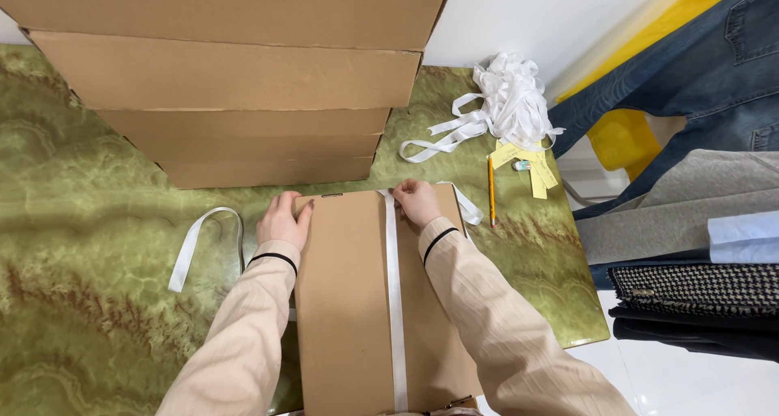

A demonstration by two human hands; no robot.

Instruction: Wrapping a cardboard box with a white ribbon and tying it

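Observation:
A flat brown cardboard box [349,302] lies lengthwise in front of me on the green marbled table [89,221]. A white ribbon [394,302] runs along the top of the box from its near end to its far edge. My left hand [284,219] rests on the far left corner of the box, fingers curled over the edge. At the far edge my right hand [417,201] pinches the ribbon where it bends over the box. Both wrists carry a black band under beige sleeves.
Several large cardboard boxes [235,83] are stacked at the back. A loose ribbon end [199,241] loops on the table at left. A heap of white ribbon [507,99], a pencil [491,190] and yellow paper notes [535,172] lie at right. Folded clothes [690,221] sit beyond the table's right edge.

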